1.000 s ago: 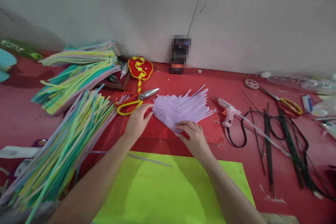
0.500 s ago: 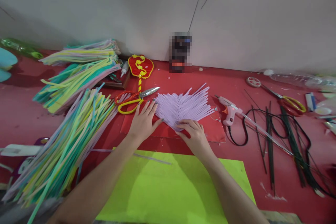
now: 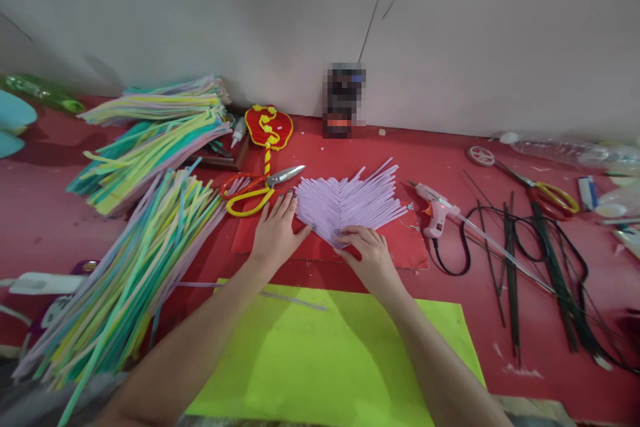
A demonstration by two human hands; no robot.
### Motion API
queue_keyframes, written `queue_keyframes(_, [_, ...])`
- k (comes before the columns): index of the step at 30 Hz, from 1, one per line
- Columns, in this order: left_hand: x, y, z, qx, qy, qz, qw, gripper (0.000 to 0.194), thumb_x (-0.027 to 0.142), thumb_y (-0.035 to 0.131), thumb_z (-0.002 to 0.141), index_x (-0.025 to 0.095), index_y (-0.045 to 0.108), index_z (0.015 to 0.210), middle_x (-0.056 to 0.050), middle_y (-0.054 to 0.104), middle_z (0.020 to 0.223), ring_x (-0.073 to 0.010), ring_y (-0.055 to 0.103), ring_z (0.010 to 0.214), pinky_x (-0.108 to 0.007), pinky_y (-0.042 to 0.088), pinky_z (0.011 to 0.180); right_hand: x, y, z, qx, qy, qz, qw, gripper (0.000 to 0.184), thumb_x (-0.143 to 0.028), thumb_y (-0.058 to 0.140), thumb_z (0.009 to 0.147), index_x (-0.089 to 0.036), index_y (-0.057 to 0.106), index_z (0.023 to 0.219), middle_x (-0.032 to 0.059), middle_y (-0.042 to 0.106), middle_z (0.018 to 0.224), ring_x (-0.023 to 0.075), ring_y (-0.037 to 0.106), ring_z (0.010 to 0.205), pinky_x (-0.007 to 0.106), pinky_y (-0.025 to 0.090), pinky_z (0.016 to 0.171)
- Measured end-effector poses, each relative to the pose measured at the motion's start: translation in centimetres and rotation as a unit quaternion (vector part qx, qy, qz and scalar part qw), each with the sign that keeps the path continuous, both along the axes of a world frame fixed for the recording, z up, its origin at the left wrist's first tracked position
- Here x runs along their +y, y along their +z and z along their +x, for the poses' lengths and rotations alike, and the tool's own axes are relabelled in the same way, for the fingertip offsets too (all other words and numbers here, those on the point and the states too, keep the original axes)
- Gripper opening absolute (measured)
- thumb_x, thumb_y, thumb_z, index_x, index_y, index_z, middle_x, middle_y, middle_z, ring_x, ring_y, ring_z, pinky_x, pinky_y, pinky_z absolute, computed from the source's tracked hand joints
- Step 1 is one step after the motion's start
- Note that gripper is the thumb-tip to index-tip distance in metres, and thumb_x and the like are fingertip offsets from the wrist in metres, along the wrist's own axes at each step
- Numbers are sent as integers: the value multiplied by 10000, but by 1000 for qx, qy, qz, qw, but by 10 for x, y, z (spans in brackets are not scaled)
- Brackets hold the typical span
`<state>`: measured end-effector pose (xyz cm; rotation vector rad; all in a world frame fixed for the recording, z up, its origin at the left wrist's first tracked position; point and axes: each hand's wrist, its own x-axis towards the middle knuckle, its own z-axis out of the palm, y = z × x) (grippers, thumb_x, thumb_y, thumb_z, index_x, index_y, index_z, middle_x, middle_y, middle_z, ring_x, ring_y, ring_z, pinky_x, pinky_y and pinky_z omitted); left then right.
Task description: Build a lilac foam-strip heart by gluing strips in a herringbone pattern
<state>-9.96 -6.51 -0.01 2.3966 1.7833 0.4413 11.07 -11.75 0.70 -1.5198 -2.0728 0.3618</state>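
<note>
A lilac leaf-shaped piece of pipe cleaners, laid in slanting rows that meet at a centre line, rests on a red sheet. My left hand lies flat at its left edge, fingers stretched out and thumb apart, touching the edge. At the lower point, my right hand has its fingers bent and thumb drawn in, pinching the tip, which they partly cover. Scissors with red and yellow handles lie just beyond my left fingers. A loose lilac pipe cleaner crosses the yellow-green sheet under my forearms.
Bundles of coloured pipe cleaners fill the left side. To the right lie a pink glue gun with its cord, dark stems and a second pair of scissors. A pixelated object leans on the wall behind.
Both hands stay nearly in place. My left hand has shifted very slightly down along the lilac piece's edge; the piece looks the same.
</note>
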Motion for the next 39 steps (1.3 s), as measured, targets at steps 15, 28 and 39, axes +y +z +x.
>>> queue_keyframes(15, [2,-2,-9,-5,-26,-24,999,484,234,325,939,151,354,1415,-98,345,1494,-257,303,1390,-511,266,1126,-1,-2,1,-6,0,-1,1000,128,-270,571,876,-255,679,943,51,665,1061,217,590,993,380,404,823])
queue_keyframes(28, [2,-2,-8,-3,-25,-21,999,483,227,316,941,172,351,1419,-87,346,1495,-256,308,1388,-512,281,1119,-1,0,1,-15,-2,-4,1000,137,-257,561,880,-264,683,941,52,666,1069,221,589,992,374,410,809])
queue_keyframes(39, [2,-6,-6,-9,-13,8,1000,471,231,323,941,197,375,1408,-90,397,1467,-264,363,1359,-516,308,1101,-1,-1,1,-8,1,-4,1000,135,-274,560,883,-256,679,943,54,664,1065,225,583,990,381,409,820])
